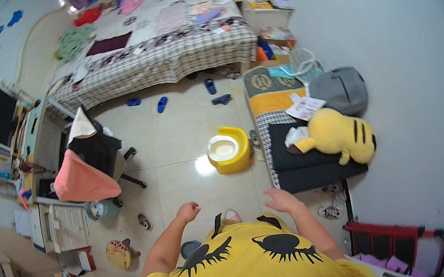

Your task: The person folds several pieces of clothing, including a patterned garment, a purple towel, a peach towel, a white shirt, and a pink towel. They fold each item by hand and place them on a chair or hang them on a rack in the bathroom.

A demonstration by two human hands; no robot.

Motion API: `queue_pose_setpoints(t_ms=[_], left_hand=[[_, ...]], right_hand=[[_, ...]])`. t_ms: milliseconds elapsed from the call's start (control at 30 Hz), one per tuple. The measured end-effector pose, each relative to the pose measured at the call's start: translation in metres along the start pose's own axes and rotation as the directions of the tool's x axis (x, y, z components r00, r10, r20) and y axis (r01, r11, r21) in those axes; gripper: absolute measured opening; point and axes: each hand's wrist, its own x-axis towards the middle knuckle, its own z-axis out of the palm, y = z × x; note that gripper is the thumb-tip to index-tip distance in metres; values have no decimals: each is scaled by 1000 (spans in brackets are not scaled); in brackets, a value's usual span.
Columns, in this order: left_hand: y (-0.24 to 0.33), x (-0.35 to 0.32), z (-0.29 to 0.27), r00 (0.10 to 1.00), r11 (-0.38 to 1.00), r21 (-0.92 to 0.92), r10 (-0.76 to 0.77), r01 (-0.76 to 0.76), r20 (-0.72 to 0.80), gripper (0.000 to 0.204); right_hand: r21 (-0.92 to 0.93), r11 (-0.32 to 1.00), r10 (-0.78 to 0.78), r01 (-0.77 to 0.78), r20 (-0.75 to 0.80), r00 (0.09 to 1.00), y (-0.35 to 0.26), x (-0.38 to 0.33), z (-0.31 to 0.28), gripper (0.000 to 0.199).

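Observation:
Both of my hands hang in front of my yellow shirt, holding nothing that I can see. My left hand is loosely bent, its fingers slightly apart, above the tiled floor. Further right, my right hand has its fingers loosely stretched, close to the front corner of the black padded bench. Ahead of and between the hands stands a yellow child's potty with a white seat. A yellow plush toy lies on the bench, with crumpled white tissue beside it.
A swivel chair draped with a pink cloth stands left, by a desk and a bin. A small round stool is nearer. Blue slippers lie before the bed. A grey backpack leans against the right wall.

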Motion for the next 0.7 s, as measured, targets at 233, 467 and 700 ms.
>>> queue_pose_setpoints(t_ms=[233,467,700], left_hand=[[-66,-42,19,977,972,-99,-214,211,-14,34],[-16,-50,-42,944,927,-243,-315,284,-98,33],[-21,-49,-120,682,873,-452,-445,185,-580,27]], right_hand=[[-264,965,84,12,350,933,-41,97,-30,50],[-349,919,-63,182,327,943,-55,217,-70,49],[-434,819,-156,376,462,873,-136,324,-91,46]])
